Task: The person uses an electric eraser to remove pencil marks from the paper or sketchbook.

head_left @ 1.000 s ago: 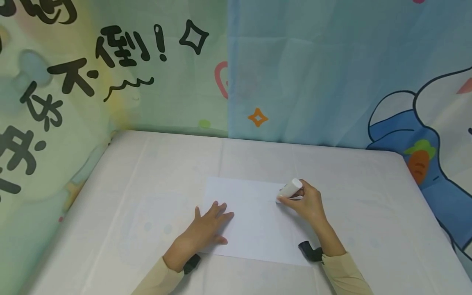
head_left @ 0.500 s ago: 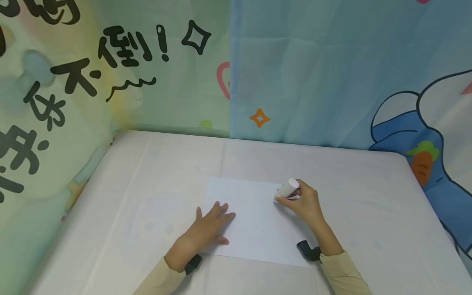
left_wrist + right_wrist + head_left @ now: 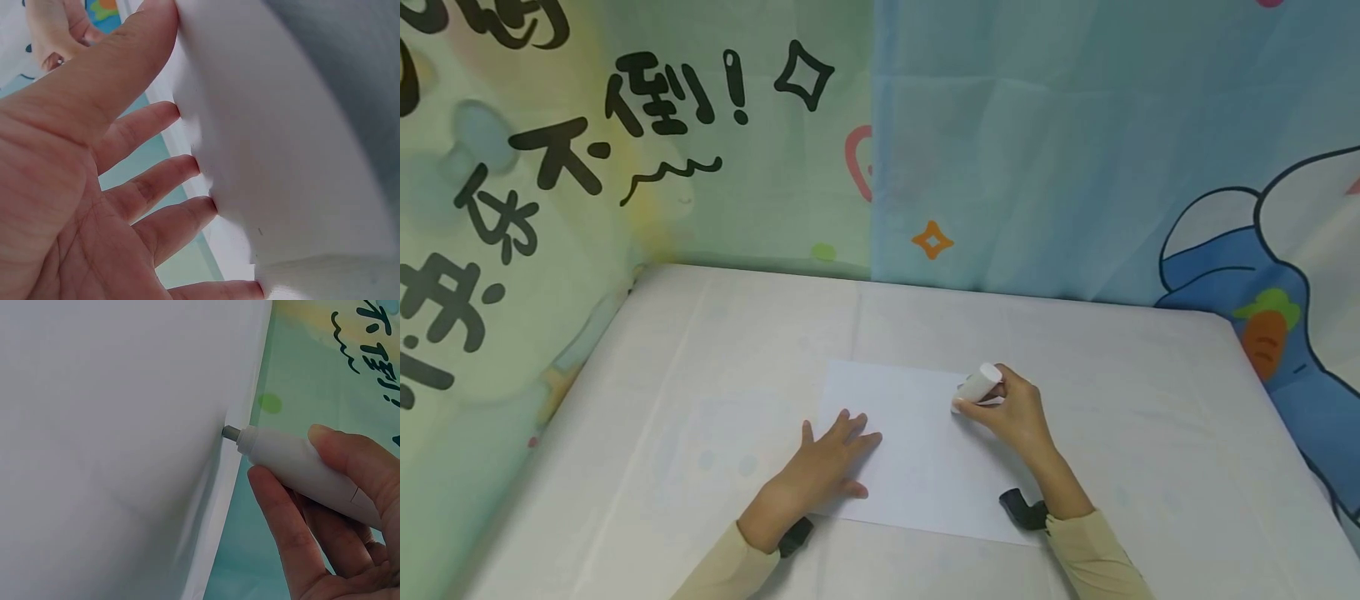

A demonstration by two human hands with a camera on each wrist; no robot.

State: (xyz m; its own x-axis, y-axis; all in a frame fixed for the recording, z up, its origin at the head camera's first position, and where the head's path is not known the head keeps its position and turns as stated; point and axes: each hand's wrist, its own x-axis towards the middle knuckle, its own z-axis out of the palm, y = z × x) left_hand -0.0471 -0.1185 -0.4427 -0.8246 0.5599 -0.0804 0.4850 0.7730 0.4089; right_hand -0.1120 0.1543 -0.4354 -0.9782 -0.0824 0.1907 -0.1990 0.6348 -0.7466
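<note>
A sheet of white paper (image 3: 917, 475) lies flat on the white-covered table. My left hand (image 3: 820, 467) rests on its left part, fingers spread; in the left wrist view, the fingertips (image 3: 209, 205) press on the sheet. Near the sheet's far right part, my right hand (image 3: 1022, 412) grips a thick white marker (image 3: 980, 385) that leans with its upper end to the right. The right wrist view shows the marker (image 3: 300, 459) held between thumb and fingers, its narrow grey tip (image 3: 231, 433) right at the paper's surface.
White cloth (image 3: 737, 333) covers the table. Behind it hang a green backdrop (image 3: 760, 217) with black lettering and a blue backdrop (image 3: 1037, 183) with a cartoon figure. Black wrist devices (image 3: 1024, 510) sit under both wrists.
My right hand has moved the marker a little to the left across the paper. The left hand stays in place on the sheet. The head view has shifted slightly.
</note>
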